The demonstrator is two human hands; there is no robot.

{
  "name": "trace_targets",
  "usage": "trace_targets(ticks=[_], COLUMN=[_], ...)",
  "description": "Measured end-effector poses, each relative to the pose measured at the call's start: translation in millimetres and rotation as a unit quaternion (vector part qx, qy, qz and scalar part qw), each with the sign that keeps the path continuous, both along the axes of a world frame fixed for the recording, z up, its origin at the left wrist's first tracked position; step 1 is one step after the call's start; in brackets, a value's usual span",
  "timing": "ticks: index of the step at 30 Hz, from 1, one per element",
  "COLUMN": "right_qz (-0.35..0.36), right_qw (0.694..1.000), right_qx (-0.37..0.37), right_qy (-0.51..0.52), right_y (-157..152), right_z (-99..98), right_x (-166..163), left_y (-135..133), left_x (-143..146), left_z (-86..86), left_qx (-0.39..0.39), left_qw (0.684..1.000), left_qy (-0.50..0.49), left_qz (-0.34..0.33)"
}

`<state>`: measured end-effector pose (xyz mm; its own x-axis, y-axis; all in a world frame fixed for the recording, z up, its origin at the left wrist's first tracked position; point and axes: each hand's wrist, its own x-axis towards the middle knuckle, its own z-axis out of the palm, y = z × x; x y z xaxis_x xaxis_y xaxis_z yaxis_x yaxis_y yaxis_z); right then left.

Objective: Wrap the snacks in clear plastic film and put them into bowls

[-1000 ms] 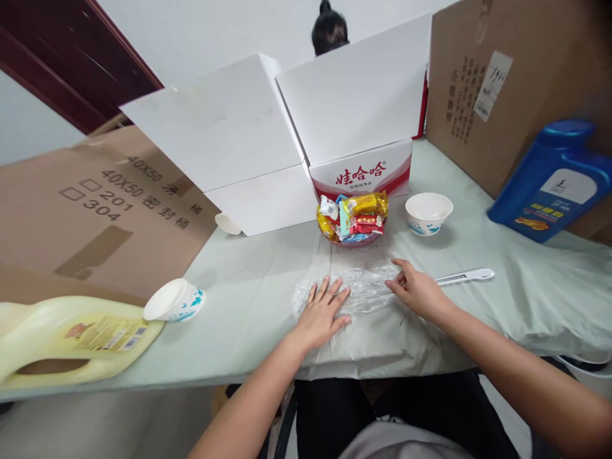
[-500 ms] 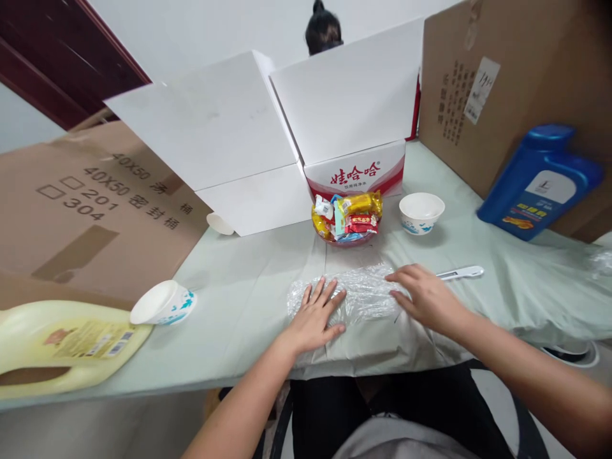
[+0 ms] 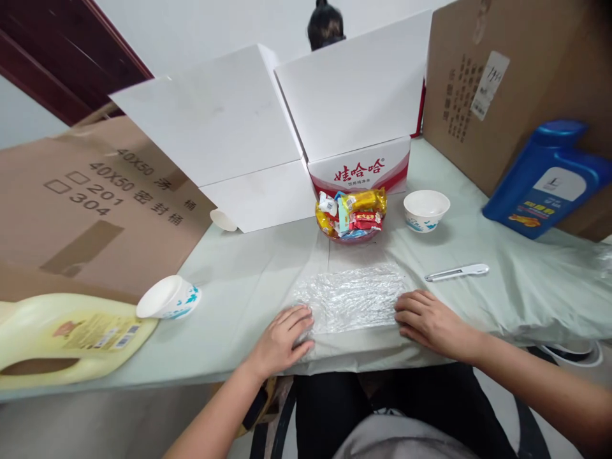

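Observation:
A crinkled sheet of clear plastic wrap (image 3: 356, 298) lies spread on the cloth in front of me. My left hand (image 3: 284, 336) rests at its left end, fingers loosely bent with the tips on the plastic and the thumb apart. At the right end, my right hand (image 3: 433, 322) lies palm down, its fingertips touching the wrap's edge. Neither hand grips anything that I can see. A white utility knife (image 3: 458, 273) lies on the cloth beyond my right hand. Just behind the wrap stands a bowl (image 3: 354, 238) full of wrapped snacks (image 3: 366, 203).
Right of the snacks stands a paper bowl (image 3: 426, 211); another paper bowl (image 3: 169, 298) tilts against a pale yellow jug (image 3: 81, 341). A blue bottle (image 3: 545, 182) leans at right. Cardboard boxes (image 3: 95, 210) and a white carton (image 3: 268, 197) border the table. Behind it, a person's head (image 3: 325, 25) shows.
My left hand has slid left off the middle of the wrap to its end. My right hand has moved slightly right and nearer me, uncovering the knife.

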<state>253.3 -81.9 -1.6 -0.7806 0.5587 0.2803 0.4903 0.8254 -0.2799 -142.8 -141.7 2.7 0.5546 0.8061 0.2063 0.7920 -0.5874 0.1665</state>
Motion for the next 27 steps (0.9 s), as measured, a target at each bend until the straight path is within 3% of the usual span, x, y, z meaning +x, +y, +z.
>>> trace_targets(ticks=[5,8,12,15,18,22,24,27], right_qz=[0.01,-0.004,-0.124,-0.225,-0.273,-0.271,-0.266,-0.232], right_qw=[1.0,0.998,0.989,0.971,0.954,0.944,0.946,0.966], right_qx=[-0.001,-0.018,-0.059,-0.082,-0.065,-0.047,-0.033,0.029], right_qy=[0.025,0.052,0.046,-0.021,-0.107,-0.181,-0.18,-0.108], right_y=[-7,-6,6,22,40,53,55,52], right_z=[0.5,5.4,15.0,19.5,20.8,20.7,21.3,20.6], right_x=[8,10,-1,-16,-30,-40,-39,-36], left_y=[-5,-2,14,36,57,69,68,61], left_x=[1,2,9,18,26,31,33,41], left_z=[-1.5,4.0,10.0,9.3,5.0,1.3,3.3,7.4], left_qx=[0.004,-0.044,-0.104,-0.112,-0.095,-0.073,-0.043,0.083], left_qw=[0.996,0.986,0.951,0.931,0.925,0.917,0.914,0.919], left_qy=[-0.084,-0.143,-0.186,-0.184,-0.136,-0.103,-0.092,-0.075], left_qz=[0.006,0.067,0.225,0.296,0.342,0.378,0.393,0.379])
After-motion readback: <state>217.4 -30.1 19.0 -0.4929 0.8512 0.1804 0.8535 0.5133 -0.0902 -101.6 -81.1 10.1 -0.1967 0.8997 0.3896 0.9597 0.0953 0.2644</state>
